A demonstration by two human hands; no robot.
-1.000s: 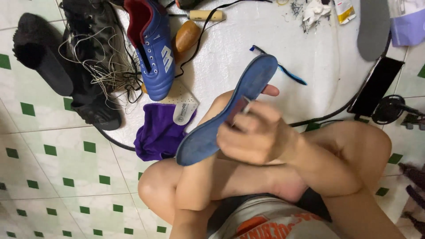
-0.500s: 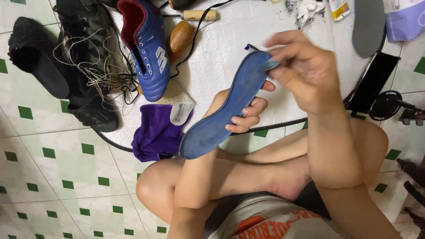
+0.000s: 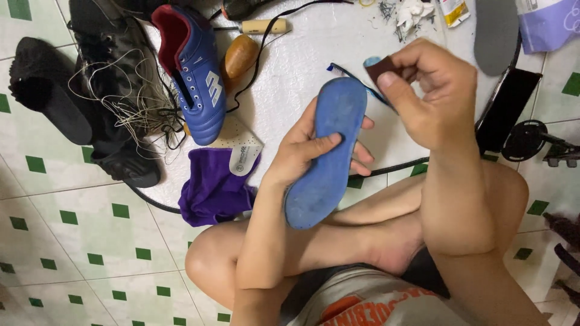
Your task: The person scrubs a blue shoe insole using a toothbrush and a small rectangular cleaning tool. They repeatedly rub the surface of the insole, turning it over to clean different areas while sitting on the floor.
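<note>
Between two hands [image 3: 314, 148] [image 3: 432, 96], one blue insole [image 3: 329, 151].

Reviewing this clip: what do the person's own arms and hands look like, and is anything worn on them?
Both arms are bare along all that shows, with no sleeves. The left hand and right hand wear no gloves, and no rings, watch or bands are visible. Nails look short and plain.
</note>
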